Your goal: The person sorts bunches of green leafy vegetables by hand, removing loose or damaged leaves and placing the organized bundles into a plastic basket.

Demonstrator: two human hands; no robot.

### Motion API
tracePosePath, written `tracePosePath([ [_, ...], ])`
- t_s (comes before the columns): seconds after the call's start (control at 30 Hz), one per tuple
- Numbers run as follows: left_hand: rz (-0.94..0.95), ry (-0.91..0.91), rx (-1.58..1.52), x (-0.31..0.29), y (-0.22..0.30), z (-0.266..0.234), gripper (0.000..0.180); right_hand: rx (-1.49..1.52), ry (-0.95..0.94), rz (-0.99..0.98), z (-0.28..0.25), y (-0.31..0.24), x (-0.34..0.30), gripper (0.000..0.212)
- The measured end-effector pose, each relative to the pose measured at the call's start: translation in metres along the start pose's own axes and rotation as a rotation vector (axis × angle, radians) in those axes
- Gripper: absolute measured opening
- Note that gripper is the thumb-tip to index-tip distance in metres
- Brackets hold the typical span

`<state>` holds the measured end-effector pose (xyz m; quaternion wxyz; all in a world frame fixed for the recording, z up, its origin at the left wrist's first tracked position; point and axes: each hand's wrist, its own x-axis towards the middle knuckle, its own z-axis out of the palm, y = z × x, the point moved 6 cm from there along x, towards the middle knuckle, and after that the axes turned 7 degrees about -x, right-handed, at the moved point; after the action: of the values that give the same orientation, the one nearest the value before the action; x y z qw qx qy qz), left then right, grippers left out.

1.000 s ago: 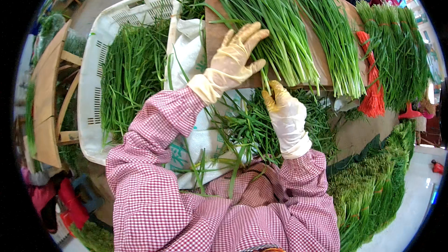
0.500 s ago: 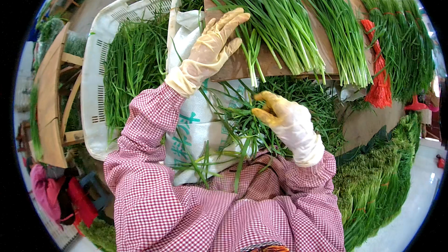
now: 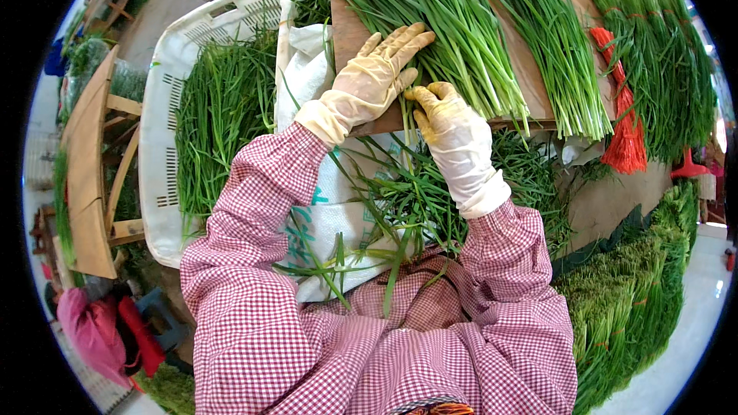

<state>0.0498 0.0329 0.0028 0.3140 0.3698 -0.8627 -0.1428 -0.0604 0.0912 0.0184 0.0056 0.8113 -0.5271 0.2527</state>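
From afar, I see my right hand (image 3: 455,129) has risen to the stems (image 3: 409,118), seemingly for sorting, grip unclear; my left hand (image 3: 370,86) lies loosely spread.

Gloved the left hand (image 3: 370,81) in cream, the right hand (image 3: 455,127) in white stained yellow toward the fingertips (image 3: 440,91). Wore red-and-white checked sleeves (image 3: 265,173) behind the fingers. Saw a green bunch (image 3: 453,34) paling to whitish stems (image 3: 503,100) just beyond the fingers, a brown board (image 3: 348,38) beneath it, scarlet strings (image 3: 625,127) to the fingers' right, a white crate (image 3: 153,184) to their left.
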Motion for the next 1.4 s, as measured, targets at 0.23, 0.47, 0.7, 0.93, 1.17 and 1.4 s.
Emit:
tracePosePath([
  [0.23, -0.003, 0.028, -0.023, -0.002, 0.008, -0.008, 0.050, 0.059, -0.069, -0.004, -0.011, -0.009, -0.001, 0.015],
  [0.47, 0.135, 0.186, -0.159, 0.028, 0.028, -0.024, 0.051, 0.280, -0.201, -0.028, -0.064, -0.021, -0.028, 0.012],
  [0.7, 0.244, -0.030, 0.051, 0.070, 0.032, -0.003, 0.042, 0.129, 0.262, 0.070, -0.104, 0.059, -0.003, 0.021],
  [0.93, 0.130, 0.141, -0.103, 0.016, 0.016, -0.031, 0.027, 0.556, 0.008, 0.321, -0.054, 0.089, -0.014, 0.027],
  [1.17, 0.041, 0.144, -0.102, 0.014, 0.026, -0.029, 0.042, 0.139, 0.099, 0.091, -0.060, 0.053, 0.031, 0.054],
  [1.4, 0.079, 0.113, -0.074, 0.003, 0.017, -0.029, 0.050, 0.210, 0.013, 0.054, -0.037, 0.101, 0.019, 0.045],
])
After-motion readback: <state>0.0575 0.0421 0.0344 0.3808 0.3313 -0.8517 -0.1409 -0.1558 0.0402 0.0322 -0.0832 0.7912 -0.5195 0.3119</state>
